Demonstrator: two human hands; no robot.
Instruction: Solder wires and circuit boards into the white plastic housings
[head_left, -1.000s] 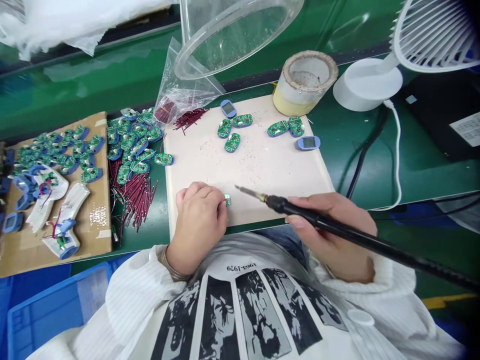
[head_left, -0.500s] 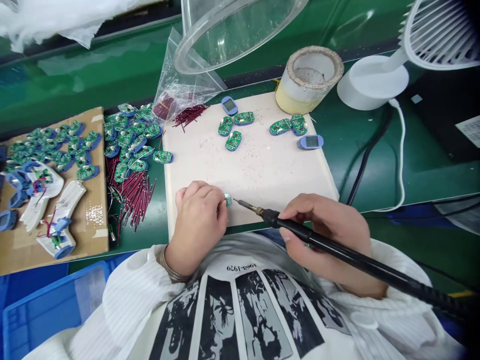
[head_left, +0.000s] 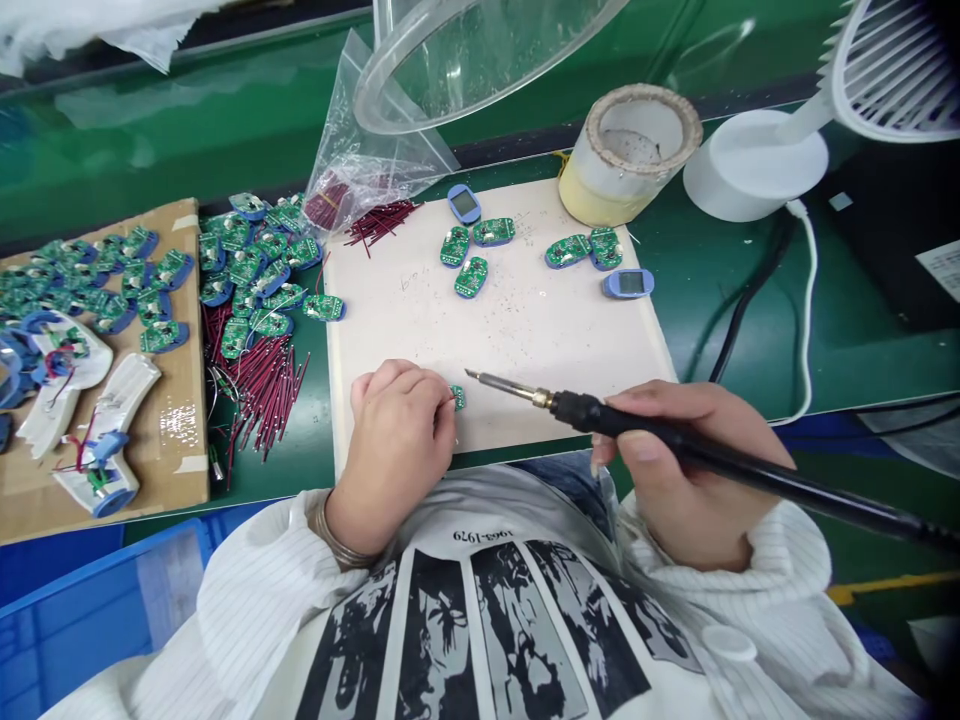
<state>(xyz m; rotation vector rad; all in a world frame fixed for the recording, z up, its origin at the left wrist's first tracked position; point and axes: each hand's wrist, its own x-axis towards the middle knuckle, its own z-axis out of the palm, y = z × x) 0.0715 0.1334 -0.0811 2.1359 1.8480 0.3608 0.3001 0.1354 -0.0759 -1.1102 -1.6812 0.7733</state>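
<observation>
My left hand (head_left: 401,435) is closed near the front edge of the pale work board (head_left: 420,330). From under its fingers pokes the end of a small green circuit board (head_left: 460,398), with a bit of red wire beside it; the rest is hidden by the hand. In my right hand (head_left: 694,470) is a black-handled soldering iron (head_left: 592,412), gripped like a pen. Its tip points left, just above and right of the circuit board, apart from it. Several finished-looking green boards in blue cases (head_left: 471,277) lie farther back.
On the left are heaped circuit boards (head_left: 251,265), dark red wires (head_left: 266,395) and a cardboard sheet (head_left: 176,400) bearing boards and white housings. A clear bag (head_left: 367,150) of wires, a tape roll (head_left: 630,155) and a white fan (head_left: 757,165) stand at the back. A clear plastic ring (head_left: 487,70) hangs above.
My right hand has drawn the soldering iron back to the right, and its tip has risen a little off the circuit board's level. My left hand stays in place.
</observation>
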